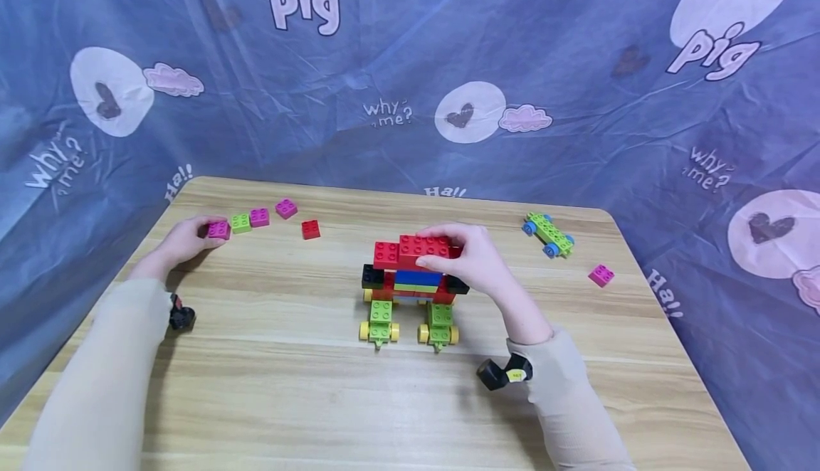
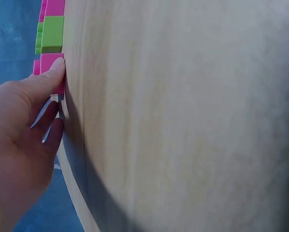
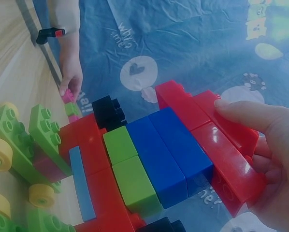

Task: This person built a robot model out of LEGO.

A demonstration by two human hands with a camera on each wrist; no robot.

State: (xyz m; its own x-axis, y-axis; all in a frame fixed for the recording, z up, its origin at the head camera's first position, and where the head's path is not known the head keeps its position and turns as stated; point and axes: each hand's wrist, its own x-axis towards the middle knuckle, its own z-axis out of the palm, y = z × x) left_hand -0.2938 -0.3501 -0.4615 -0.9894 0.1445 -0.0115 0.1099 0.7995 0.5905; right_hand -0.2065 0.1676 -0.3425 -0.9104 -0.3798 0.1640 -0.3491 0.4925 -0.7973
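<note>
A brick vehicle (image 1: 410,282) of red, blue, green and black bricks on two green wheeled bases stands mid-table. My right hand (image 1: 470,254) grips the long red brick (image 1: 424,247) on its top; in the right wrist view the fingers (image 3: 260,121) curl over that red brick (image 3: 222,154). My left hand (image 1: 186,238) is at the far left, its fingers pinching a pink brick (image 1: 218,229). In the left wrist view a fingertip (image 2: 55,67) presses on that pink brick (image 2: 50,60), with a green brick (image 2: 52,33) just beyond it.
A green brick (image 1: 240,223), two more pink bricks (image 1: 259,216) (image 1: 285,208) and a small red brick (image 1: 310,229) lie at the back left. A green wheeled base (image 1: 549,234) and a pink brick (image 1: 601,274) sit at the right. Blue printed cloth (image 1: 410,87) surrounds the wooden table (image 1: 288,400).
</note>
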